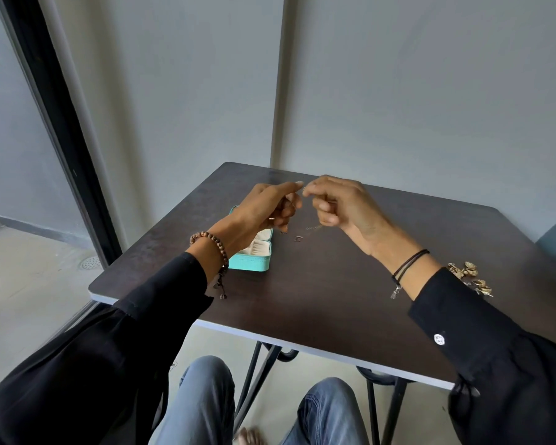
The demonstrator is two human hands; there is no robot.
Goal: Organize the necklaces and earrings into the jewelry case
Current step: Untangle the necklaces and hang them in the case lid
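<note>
Necklace of thin pale chain (313,227) hangs pinched between left hand (270,207) and right hand (337,203). Light, limp, likely tangle-prone; hold the ends.

Jewelry case (254,255) is sitting on the left side of the surface (318,300), a small ring-shaped piece (297,239) is lying just right of it, earring pile (472,277) is sitting far right.

Bare room; dark table (334,300); glass door (16,162)

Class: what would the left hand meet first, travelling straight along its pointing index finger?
The right hand; its fingertips lie just ahead of the left hand, nearly touching, though depth is uncertain.
</note>
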